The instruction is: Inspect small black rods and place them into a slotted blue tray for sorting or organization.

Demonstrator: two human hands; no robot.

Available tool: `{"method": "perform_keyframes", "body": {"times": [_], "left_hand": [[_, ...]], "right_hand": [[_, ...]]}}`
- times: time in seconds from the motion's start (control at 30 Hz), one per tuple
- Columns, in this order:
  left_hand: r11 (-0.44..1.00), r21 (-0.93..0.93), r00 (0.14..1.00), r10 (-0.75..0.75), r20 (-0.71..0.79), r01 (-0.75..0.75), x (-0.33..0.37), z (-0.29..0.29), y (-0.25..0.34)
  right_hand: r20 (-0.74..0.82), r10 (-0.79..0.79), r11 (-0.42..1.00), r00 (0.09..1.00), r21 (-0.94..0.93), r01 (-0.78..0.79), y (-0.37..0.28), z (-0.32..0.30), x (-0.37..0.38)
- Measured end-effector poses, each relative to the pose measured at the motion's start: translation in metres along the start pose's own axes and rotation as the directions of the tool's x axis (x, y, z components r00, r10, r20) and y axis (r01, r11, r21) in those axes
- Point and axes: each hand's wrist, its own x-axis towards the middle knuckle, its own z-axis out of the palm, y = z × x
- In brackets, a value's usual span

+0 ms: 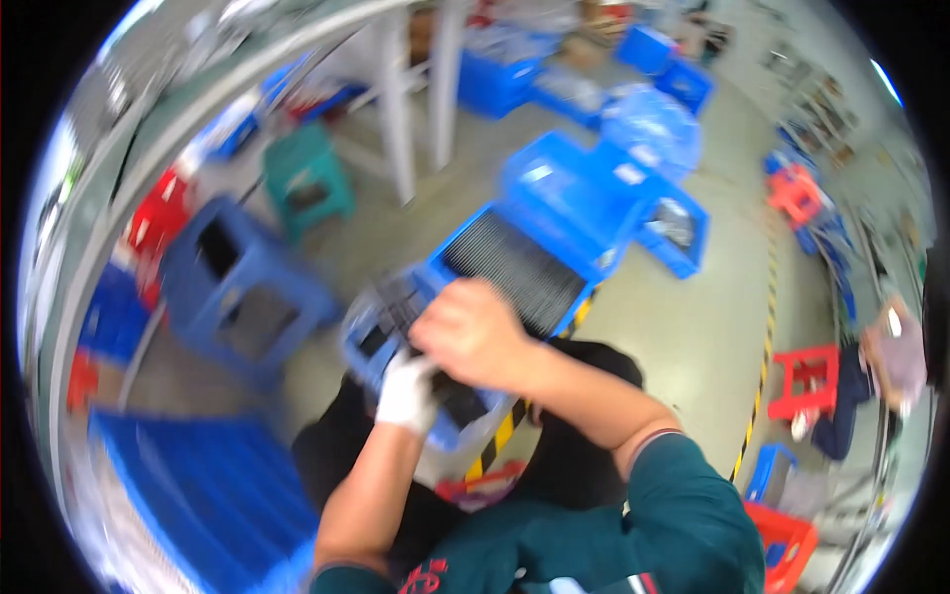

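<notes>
Pale floor (712,366) is stretching rightward of the hands; dark parts (398,300) are sitting just beyond curled right hand (470,332) and gloved left hand (406,394), grips too blurred to tell; steadying both should help

Pale floor (712,327) here, yellow-and-black tape (765,337) down the right; green stool (305,161) far left, blue stool (239,284) nearer, red stool (786,405) right, bright light (887,82) far right!

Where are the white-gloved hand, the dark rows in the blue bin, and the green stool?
White-gloved left hand (407,396): head view, back of the glove.
Dark rows (517,269): head view, their middle.
Green stool (305,171): head view, body above its dark opening.
</notes>
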Motion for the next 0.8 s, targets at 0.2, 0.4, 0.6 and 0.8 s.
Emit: {"method": "perform_keyframes", "body": {"times": [0.2, 0.4, 0.6, 0.8], "left_hand": [[0.997, 0.037, 0.998, 0.064, 0.0, -0.063, -0.003, -0.009, 0.0], [0.999, 0.031, 0.999, 0.026, 0.046, -0.027, 0.0, 0.0, 0.002], [0.999, 0.023, 0.999, 0.026, 0.028, -0.026, -0.003, 0.001, 0.004], [0.999, 0.017, 0.999, 0.051, 0.008, -0.051, -0.014, 0.001, 0.006]], "right_hand": [[-0.039, 0.084, 0.99, 0.996, 0.117, -0.079, -0.007, -0.004, -0.004], [-0.023, 0.094, 0.99, 0.995, 0.108, -0.091, -0.002, -0.011, -0.004], [-0.017, 0.089, 0.99, 0.996, 0.111, -0.087, -0.001, -0.009, -0.004], [0.012, 0.074, 0.987, 0.997, 0.142, -0.075, -0.005, -0.001, -0.003]]}}
